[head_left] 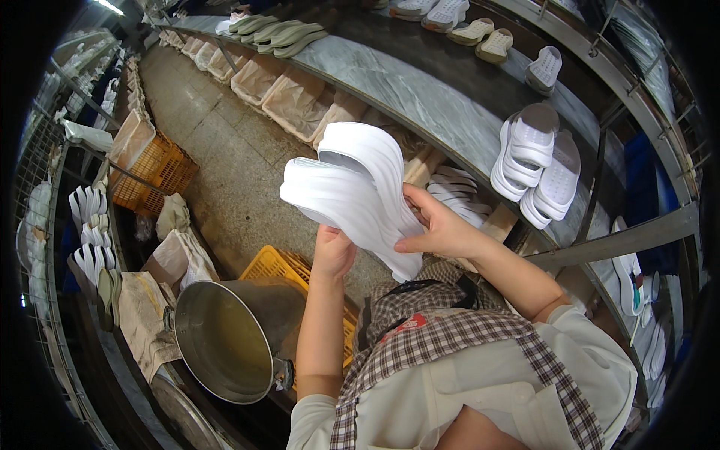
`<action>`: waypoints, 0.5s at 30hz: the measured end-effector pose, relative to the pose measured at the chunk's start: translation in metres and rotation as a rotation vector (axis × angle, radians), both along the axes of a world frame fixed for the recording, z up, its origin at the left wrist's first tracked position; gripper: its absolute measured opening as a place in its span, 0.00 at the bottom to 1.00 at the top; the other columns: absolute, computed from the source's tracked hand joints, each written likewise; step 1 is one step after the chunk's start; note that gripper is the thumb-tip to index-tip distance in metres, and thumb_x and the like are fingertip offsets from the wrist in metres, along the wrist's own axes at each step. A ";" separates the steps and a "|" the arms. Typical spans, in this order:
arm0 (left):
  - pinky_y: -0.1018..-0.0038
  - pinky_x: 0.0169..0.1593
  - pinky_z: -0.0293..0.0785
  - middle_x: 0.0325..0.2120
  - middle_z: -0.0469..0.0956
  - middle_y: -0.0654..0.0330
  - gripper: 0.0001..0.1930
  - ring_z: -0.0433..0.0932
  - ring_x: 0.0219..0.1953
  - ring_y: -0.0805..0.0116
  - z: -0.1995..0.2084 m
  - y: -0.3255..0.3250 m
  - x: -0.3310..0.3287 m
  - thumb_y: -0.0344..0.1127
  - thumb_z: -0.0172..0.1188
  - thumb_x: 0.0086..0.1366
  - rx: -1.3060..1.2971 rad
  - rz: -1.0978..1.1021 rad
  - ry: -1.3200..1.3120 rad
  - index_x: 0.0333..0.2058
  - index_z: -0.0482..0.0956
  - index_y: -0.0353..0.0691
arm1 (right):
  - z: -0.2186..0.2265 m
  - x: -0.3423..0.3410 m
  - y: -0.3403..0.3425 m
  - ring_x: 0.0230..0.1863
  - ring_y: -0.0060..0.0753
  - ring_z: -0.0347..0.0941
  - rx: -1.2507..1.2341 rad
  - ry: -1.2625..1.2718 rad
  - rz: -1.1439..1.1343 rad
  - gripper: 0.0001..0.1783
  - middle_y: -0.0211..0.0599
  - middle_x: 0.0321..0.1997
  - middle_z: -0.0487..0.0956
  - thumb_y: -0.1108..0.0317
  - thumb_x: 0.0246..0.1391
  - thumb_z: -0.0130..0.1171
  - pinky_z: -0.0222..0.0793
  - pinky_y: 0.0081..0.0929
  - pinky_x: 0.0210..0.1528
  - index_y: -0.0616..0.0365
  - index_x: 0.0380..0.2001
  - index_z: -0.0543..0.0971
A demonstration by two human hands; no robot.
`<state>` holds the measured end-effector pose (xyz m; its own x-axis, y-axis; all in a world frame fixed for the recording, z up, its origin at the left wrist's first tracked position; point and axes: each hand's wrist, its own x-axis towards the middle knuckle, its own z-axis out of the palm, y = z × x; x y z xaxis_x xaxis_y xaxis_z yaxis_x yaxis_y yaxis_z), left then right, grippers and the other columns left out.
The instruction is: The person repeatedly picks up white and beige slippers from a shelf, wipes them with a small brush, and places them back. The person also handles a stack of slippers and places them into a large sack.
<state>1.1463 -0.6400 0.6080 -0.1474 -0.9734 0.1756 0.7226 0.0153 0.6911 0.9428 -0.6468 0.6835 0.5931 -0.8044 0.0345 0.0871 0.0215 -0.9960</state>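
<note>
**White sandals held up for a close look**

White sandals (352, 191) are being held as a pair at chest height, above the yellow crate (281, 266). The left hand (332, 251) is gripping them from below, fingers closed on the sole edge; the right hand (442, 229) is steadying the upper one, fingers clamped along its side. Turning them slowly, I'd judge, is keeping both surfaces visible beside the marble-topped bench (420, 97).

Two white moulded slippers (352, 195) were up in the air, stacked against each other, soles ribbed and clean. The front one (334, 199) lay tilted, toe pointing left; the rear one (371, 154) arched over it, both slanting down toward the person's chest, above the floor.
</note>
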 end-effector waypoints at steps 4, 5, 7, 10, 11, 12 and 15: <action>0.64 0.59 0.65 0.53 0.70 0.57 0.24 0.68 0.56 0.63 0.011 -0.001 -0.006 0.34 0.56 0.63 0.091 0.086 0.027 0.58 0.63 0.40 | -0.005 -0.002 -0.009 0.65 0.38 0.56 -0.285 0.200 -0.095 0.49 0.43 0.64 0.61 0.75 0.41 0.68 0.52 0.34 0.66 0.56 0.65 0.52; 0.64 0.56 0.68 0.51 0.71 0.56 0.23 0.71 0.53 0.63 0.017 0.000 -0.007 0.36 0.55 0.64 0.167 0.042 0.097 0.57 0.64 0.40 | -0.006 -0.003 -0.013 0.65 0.40 0.56 -0.414 0.331 -0.119 0.50 0.43 0.64 0.61 0.76 0.41 0.68 0.52 0.35 0.66 0.54 0.65 0.52; 0.65 0.50 0.74 0.47 0.74 0.54 0.21 0.76 0.47 0.62 0.027 0.001 -0.010 0.40 0.52 0.67 0.220 -0.145 0.281 0.56 0.66 0.40 | -0.008 -0.007 -0.029 0.66 0.44 0.56 -0.788 0.275 -0.118 0.40 0.41 0.66 0.60 0.84 0.45 0.52 0.52 0.39 0.67 0.50 0.64 0.58; 0.69 0.41 0.80 0.46 0.75 0.53 0.20 0.78 0.43 0.63 0.037 -0.003 -0.016 0.39 0.53 0.66 0.403 -0.118 0.182 0.54 0.67 0.35 | -0.016 -0.020 -0.041 0.65 0.43 0.58 -0.815 0.332 -0.045 0.37 0.42 0.63 0.66 0.90 0.41 0.37 0.52 0.37 0.67 0.55 0.57 0.70; 0.67 0.45 0.78 0.47 0.72 0.53 0.23 0.76 0.45 0.63 0.038 -0.001 -0.019 0.40 0.55 0.65 0.302 -0.088 0.049 0.55 0.63 0.36 | -0.020 -0.025 -0.043 0.64 0.40 0.59 -0.670 0.263 -0.031 0.32 0.41 0.62 0.68 0.89 0.44 0.39 0.52 0.35 0.67 0.58 0.55 0.72; 0.66 0.47 0.77 0.48 0.72 0.54 0.25 0.75 0.47 0.63 0.038 -0.002 -0.022 0.40 0.55 0.65 0.291 -0.029 0.027 0.56 0.61 0.36 | -0.025 -0.029 -0.041 0.64 0.39 0.60 -0.417 0.168 -0.035 0.29 0.41 0.61 0.68 0.87 0.47 0.42 0.51 0.34 0.66 0.59 0.54 0.72; 0.67 0.47 0.78 0.48 0.72 0.54 0.22 0.76 0.46 0.63 0.034 0.000 -0.031 0.37 0.52 0.66 0.285 0.109 -0.073 0.56 0.60 0.38 | -0.039 -0.038 -0.030 0.65 0.37 0.58 -0.062 -0.072 -0.037 0.23 0.42 0.63 0.65 0.81 0.51 0.48 0.51 0.33 0.66 0.61 0.52 0.73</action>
